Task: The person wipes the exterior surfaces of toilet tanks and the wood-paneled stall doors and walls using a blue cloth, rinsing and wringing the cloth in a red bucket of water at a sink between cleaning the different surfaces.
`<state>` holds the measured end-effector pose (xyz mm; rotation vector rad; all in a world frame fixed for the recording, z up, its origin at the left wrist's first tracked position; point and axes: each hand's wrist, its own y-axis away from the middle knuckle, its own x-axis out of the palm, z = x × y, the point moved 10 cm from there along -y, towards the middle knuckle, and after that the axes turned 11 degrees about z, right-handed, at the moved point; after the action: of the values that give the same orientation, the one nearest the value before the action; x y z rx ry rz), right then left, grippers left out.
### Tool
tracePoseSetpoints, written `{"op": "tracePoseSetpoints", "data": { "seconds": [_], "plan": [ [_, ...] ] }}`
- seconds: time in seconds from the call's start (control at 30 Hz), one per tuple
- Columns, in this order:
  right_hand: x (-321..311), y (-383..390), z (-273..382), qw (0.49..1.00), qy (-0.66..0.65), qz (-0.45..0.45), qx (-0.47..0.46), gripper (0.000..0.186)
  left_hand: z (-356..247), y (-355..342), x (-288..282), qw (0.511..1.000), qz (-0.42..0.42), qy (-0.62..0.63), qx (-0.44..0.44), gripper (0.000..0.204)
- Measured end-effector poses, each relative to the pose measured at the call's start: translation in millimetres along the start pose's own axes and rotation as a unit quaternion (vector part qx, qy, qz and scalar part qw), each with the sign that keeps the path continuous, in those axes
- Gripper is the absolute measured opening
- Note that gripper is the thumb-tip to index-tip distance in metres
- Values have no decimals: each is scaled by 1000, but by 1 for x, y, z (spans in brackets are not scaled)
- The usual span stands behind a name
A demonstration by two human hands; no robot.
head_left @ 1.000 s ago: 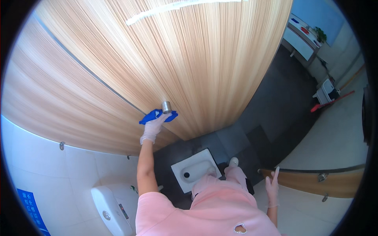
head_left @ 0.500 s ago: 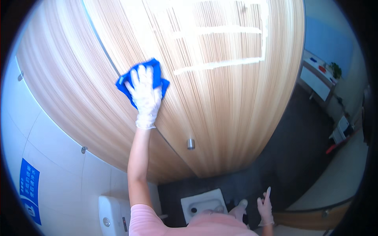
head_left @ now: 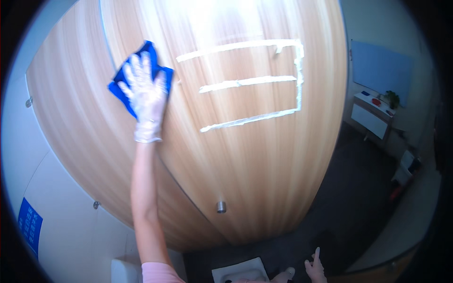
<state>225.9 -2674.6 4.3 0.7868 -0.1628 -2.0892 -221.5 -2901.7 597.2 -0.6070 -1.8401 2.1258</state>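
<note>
My left hand (head_left: 144, 96), in a thin clear glove, lies spread over a blue cloth (head_left: 127, 94). It presses the cloth against the light wood-grain panel (head_left: 255, 170), by the dark seam between two panels. To the right of the cloth, white strips (head_left: 247, 81) run across the panel and down one side. My right hand (head_left: 316, 269), also gloved, hangs low at the right over the dark floor. It touches nothing that I can see; its index finger is stretched out and the other fingers are partly bent.
A round metal knob (head_left: 221, 206) sticks out of the panel's lower part. Below it is a white squat toilet (head_left: 239, 270) in the dark floor (head_left: 292, 245). A blue sign (head_left: 30, 226) hangs on the left wall. Farther right stands a white cabinet (head_left: 369, 120) with a plant (head_left: 391, 99).
My left hand has slid the cloth up and slightly left across the panel. The view has tilted up, so the strips and knob appear lower. My right hand stays low at the right.
</note>
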Motion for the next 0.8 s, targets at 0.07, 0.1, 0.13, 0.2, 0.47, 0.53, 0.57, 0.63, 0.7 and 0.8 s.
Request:
{"op": "tracePoseSetpoints", "data": {
  "seconds": [0.07,0.1,0.13,0.2,0.47,0.53,0.57,0.63,0.7,0.8],
  "plan": [
    [-7,0,3,999,32,2,-14,72,11,-40,-13,1000,-1,21,-13,61],
    [-15,3,10,999,29,-6,-11,72,13,-60,-12,1000,9,22,-21,61],
    [-22,5,17,1000,26,-11,-10,72,13,-81,-12,999,17,20,-27,61],
    [-32,10,24,999,-11,-15,27,72,6,-113,-3,995,59,61,-58,66],
    [-48,-2,-16,998,-2,-26,50,72,-159,-155,-1,999,-21,-28,-34,69],
    [-51,-10,-41,998,-21,-39,44,73,-228,-138,-26,995,-70,70,13,65],
    [-53,-12,-48,998,-22,-45,46,73,-249,-142,-25,994,-80,74,27,65],
    [-56,-16,-59,996,-53,-37,60,74,-288,-149,-27,990,-68,110,59,65],
    [-65,-14,-58,996,-45,-53,57,75,-325,-156,-28,985,-86,125,83,65],
    [-80,-3,-39,990,-70,-85,86,67,-375,-160,-25,975,-86,167,115,66]
  ]
}}
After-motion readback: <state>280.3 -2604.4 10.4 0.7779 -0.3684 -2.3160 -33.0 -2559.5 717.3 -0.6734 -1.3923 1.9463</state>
